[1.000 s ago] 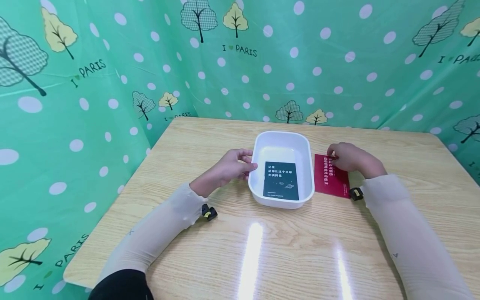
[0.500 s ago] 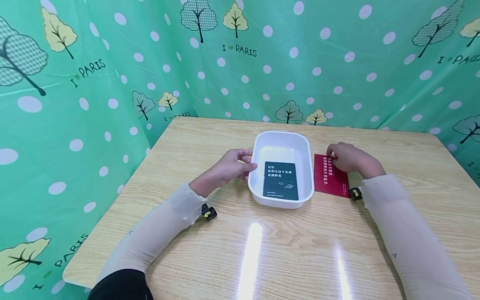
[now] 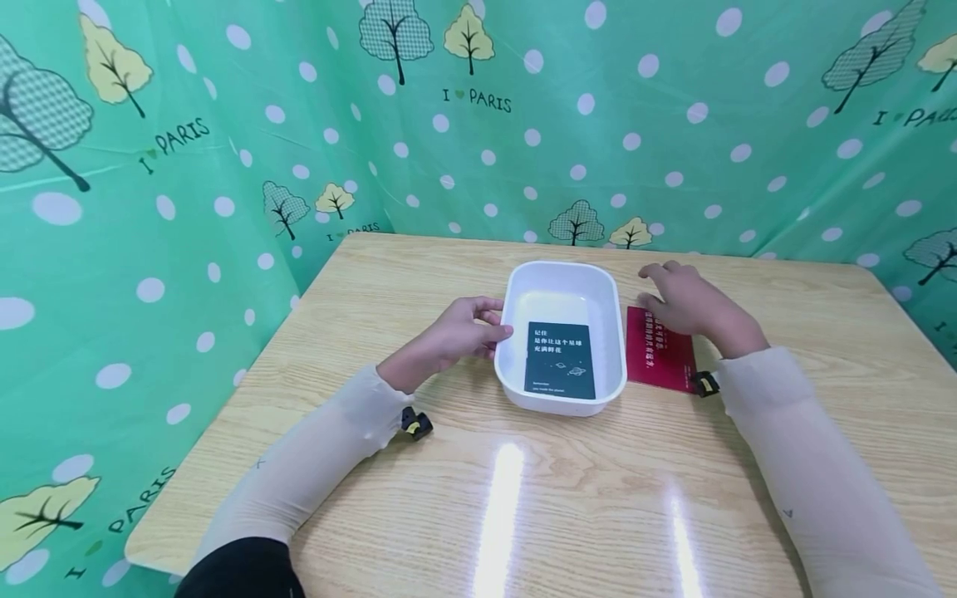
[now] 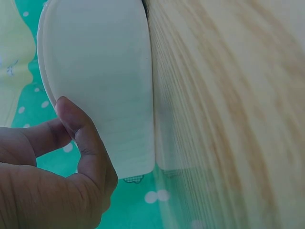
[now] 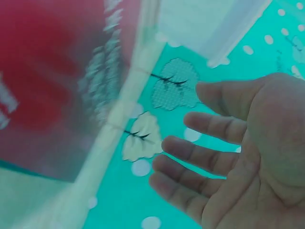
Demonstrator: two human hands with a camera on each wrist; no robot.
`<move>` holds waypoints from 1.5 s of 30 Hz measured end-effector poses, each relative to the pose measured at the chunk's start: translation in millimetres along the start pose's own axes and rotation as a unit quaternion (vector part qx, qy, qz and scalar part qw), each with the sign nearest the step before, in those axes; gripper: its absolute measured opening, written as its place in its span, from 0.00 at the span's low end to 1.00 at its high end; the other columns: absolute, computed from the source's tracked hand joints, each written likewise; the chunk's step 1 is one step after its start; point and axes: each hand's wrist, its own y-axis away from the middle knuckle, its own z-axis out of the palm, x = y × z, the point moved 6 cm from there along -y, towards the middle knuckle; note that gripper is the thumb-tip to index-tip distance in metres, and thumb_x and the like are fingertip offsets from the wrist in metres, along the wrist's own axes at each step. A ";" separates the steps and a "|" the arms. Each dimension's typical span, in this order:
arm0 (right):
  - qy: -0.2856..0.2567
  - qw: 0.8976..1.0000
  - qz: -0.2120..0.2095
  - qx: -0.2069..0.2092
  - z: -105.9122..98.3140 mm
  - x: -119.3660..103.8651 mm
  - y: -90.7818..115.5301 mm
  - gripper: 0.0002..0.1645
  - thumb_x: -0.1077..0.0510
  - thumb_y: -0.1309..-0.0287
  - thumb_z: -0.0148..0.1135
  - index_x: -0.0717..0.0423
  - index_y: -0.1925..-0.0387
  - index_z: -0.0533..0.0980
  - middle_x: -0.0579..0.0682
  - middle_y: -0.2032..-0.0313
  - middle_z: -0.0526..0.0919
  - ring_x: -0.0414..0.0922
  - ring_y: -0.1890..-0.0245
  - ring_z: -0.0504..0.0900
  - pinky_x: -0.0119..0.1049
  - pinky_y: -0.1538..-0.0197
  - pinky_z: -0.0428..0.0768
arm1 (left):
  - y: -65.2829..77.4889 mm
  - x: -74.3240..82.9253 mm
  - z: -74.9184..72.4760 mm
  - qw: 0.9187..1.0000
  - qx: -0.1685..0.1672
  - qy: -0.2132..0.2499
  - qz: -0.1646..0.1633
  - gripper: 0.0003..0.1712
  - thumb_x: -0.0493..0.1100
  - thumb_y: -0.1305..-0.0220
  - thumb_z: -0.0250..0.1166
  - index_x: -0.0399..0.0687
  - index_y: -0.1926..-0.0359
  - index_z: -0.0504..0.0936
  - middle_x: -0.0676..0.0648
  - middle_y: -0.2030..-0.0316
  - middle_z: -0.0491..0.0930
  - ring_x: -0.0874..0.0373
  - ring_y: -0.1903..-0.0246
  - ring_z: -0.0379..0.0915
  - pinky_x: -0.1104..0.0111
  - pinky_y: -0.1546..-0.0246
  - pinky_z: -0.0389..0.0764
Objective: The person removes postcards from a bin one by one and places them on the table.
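Note:
My left hand [image 3: 473, 330] pinches the left rim of a white plastic basin [image 3: 552, 404], thumb and index finger meeting at its edge in the left wrist view. Flat inside the basin, toward its near end, lies a dark green booklet [image 3: 559, 365] with white lettering and small planet drawings. A red booklet [image 3: 658, 357] with white lettering lies on the table against the basin's right side. Over its far right corner hovers my right hand [image 3: 691, 303], fingers spread apart and holding nothing. In the right wrist view, its fingers [image 5: 190, 150] are apart from the red booklet.
The wooden table [image 3: 598, 498] carries bright light reflections near the front. Behind and to the left hangs a green curtain [image 3: 508, 158] with white dots and trees. A small black device [image 3: 416, 423] sits at the left wrist, another black device [image 3: 706, 384] at the right.
My right hand has let go of the red booklet's far edge and lifted, its fingers spreading apart. The left hand, basin and both booklets stay in place.

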 end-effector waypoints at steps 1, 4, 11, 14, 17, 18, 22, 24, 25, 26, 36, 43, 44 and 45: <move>-0.001 1.000 -0.004 0.003 -2.3 -4.0 0.7 0.30 0.55 0.31 0.54 0.67 0.35 0.62 0.71 0.40 0.64 0.68 0.42 0.62 0.67 0.44 0.67 | -0.1 -0.1 -0.1 1.000 0.001 0.000 0.000 0.27 0.35 0.35 0.65 0.40 0.36 0.68 0.42 0.54 0.70 0.53 0.69 0.76 0.66 0.70 0.82; -0.007 1.000 -0.016 0.014 -7.1 -16.0 2.3 0.31 0.52 0.30 0.53 0.66 0.34 0.62 0.71 0.39 0.64 0.68 0.40 0.61 0.66 0.42 0.66 | -0.4 -0.4 -0.1 1.000 0.001 0.002 0.001 0.27 0.34 0.35 0.65 0.40 0.36 0.68 0.42 0.54 0.70 0.53 0.69 0.76 0.66 0.70 0.82; -0.022 0.996 -0.072 0.047 -5.9 -47.2 4.2 0.32 0.49 0.29 0.53 0.67 0.34 0.63 0.68 0.39 0.66 0.65 0.38 0.63 0.62 0.40 0.66 | -0.2 -0.7 0.1 1.000 0.003 0.001 0.002 0.26 0.35 0.35 0.65 0.42 0.37 0.69 0.42 0.55 0.70 0.54 0.70 0.75 0.67 0.71 0.82; -0.022 0.994 -0.091 0.055 -2.1 -59.7 4.5 0.33 0.49 0.31 0.56 0.66 0.34 0.63 0.67 0.40 0.67 0.63 0.39 0.64 0.60 0.41 0.68 | 0.1 -0.4 0.1 1.000 0.003 0.000 0.004 0.26 0.35 0.35 0.65 0.42 0.38 0.69 0.42 0.55 0.70 0.54 0.71 0.75 0.67 0.72 0.81; -0.012 0.994 -0.096 0.052 3.2 -69.8 4.8 0.36 0.49 0.33 0.59 0.65 0.33 0.62 0.66 0.39 0.67 0.62 0.40 0.65 0.59 0.41 0.70 | 0.3 0.3 0.1 1.000 0.004 -0.001 0.006 0.26 0.35 0.35 0.65 0.42 0.38 0.69 0.42 0.56 0.71 0.54 0.71 0.75 0.68 0.72 0.81; -0.010 0.994 -0.099 0.049 5.1 -72.9 4.9 0.37 0.49 0.33 0.60 0.65 0.32 0.62 0.66 0.39 0.67 0.62 0.40 0.65 0.58 0.41 0.70 | 0.4 0.5 0.1 1.000 0.005 -0.001 0.006 0.26 0.34 0.35 0.65 0.42 0.38 0.69 0.42 0.56 0.71 0.54 0.71 0.75 0.68 0.72 0.81; 0.003 0.994 -0.106 0.036 12.1 -81.7 4.9 0.40 0.48 0.35 0.62 0.64 0.31 0.61 0.66 0.38 0.66 0.62 0.39 0.65 0.57 0.41 0.70 | 0.4 0.8 0.3 1.000 0.006 -0.001 0.007 0.26 0.34 0.35 0.65 0.42 0.38 0.69 0.42 0.56 0.71 0.54 0.72 0.75 0.68 0.72 0.81; 0.004 0.993 -0.112 0.033 14.0 -85.6 5.6 0.40 0.47 0.36 0.62 0.64 0.31 0.61 0.66 0.38 0.66 0.62 0.39 0.66 0.57 0.41 0.70 | 0.7 0.8 0.5 1.000 0.006 -0.001 0.007 0.26 0.34 0.35 0.65 0.42 0.38 0.69 0.42 0.57 0.71 0.55 0.72 0.75 0.68 0.72 0.81; 0.005 0.993 -0.116 0.032 14.9 -87.1 6.0 0.41 0.46 0.36 0.63 0.63 0.31 0.61 0.66 0.37 0.66 0.61 0.39 0.66 0.57 0.41 0.71 | 0.8 0.9 0.5 1.000 0.006 0.000 0.007 0.26 0.34 0.35 0.65 0.42 0.38 0.69 0.42 0.57 0.71 0.55 0.72 0.75 0.68 0.72 0.81; 0.006 0.992 -0.120 0.031 15.7 -89.0 6.5 0.41 0.46 0.37 0.63 0.63 0.31 0.61 0.65 0.38 0.67 0.61 0.39 0.67 0.56 0.42 0.71 | 0.8 0.9 0.6 1.000 0.006 0.000 0.008 0.26 0.34 0.35 0.65 0.42 0.38 0.70 0.42 0.57 0.71 0.55 0.72 0.75 0.68 0.73 0.81; -0.016 0.993 -0.109 -0.037 29.9 -102.3 10.1 0.46 0.40 0.39 0.64 0.56 0.28 0.59 0.62 0.36 0.67 0.59 0.39 0.68 0.55 0.44 0.74 | -0.3 -0.3 0.1 1.000 0.005 -0.002 0.007 0.25 0.34 0.35 0.64 0.42 0.38 0.70 0.42 0.56 0.71 0.55 0.71 0.75 0.66 0.71 0.81; 0.014 0.991 -0.113 -0.072 40.4 -105.0 10.9 0.50 0.34 0.42 0.63 0.53 0.27 0.58 0.61 0.38 0.70 0.58 0.40 0.70 0.56 0.44 0.74 | -1.1 -1.2 -0.7 1.000 -0.003 -0.007 0.000 0.27 0.36 0.34 0.64 0.43 0.36 0.68 0.43 0.55 0.70 0.55 0.71 0.75 0.65 0.69 0.81; 0.021 0.991 -0.114 -0.073 41.8 -105.2 10.6 0.50 0.33 0.43 0.63 0.53 0.27 0.58 0.61 0.39 0.71 0.58 0.41 0.71 0.56 0.44 0.74 | -1.4 -1.3 -0.9 1.000 -0.005 -0.008 0.000 0.27 0.36 0.34 0.64 0.43 0.36 0.68 0.43 0.55 0.70 0.55 0.71 0.75 0.65 0.68 0.81; 0.029 0.990 -0.114 -0.075 43.4 -105.2 10.4 0.51 0.31 0.43 0.62 0.53 0.28 0.59 0.61 0.39 0.72 0.58 0.41 0.71 0.56 0.43 0.73 | -1.8 -1.7 -1.0 1.000 -0.007 -0.008 -0.001 0.27 0.36 0.34 0.64 0.43 0.35 0.68 0.43 0.55 0.70 0.55 0.71 0.75 0.64 0.68 0.81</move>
